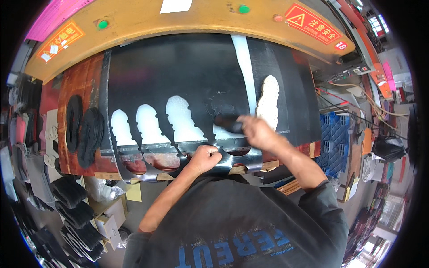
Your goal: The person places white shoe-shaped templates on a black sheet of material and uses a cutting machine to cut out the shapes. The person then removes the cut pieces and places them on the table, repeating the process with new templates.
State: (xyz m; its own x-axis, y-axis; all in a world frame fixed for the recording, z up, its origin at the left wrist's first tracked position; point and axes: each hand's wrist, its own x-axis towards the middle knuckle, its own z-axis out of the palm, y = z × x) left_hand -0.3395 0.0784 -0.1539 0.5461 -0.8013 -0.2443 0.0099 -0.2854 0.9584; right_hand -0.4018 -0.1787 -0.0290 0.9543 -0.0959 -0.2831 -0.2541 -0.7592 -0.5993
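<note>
My left hand (205, 158) is closed on the near edge of a black sheet (177, 73) with insole-shaped holes cut through it, close to the work surface's front edge. White surface shows through several of the holes. My right hand (259, 132), blurred, grips a dark object (229, 123) over the sheet; it looks like a stack of cut pieces or a cutting die, but I cannot tell which. Just beyond that hand, a pale speckled insole-shaped stack (269, 93) lies on the black surface at the right.
A yellow machine beam (207, 20) with green buttons and warning signs spans the far side. Black insole-shaped stacks (90, 134) lie on the reddish board (88, 70) at the left. More dark stacks (75, 207) stand lower left. Blue plastic crates (333, 144) stand at the right.
</note>
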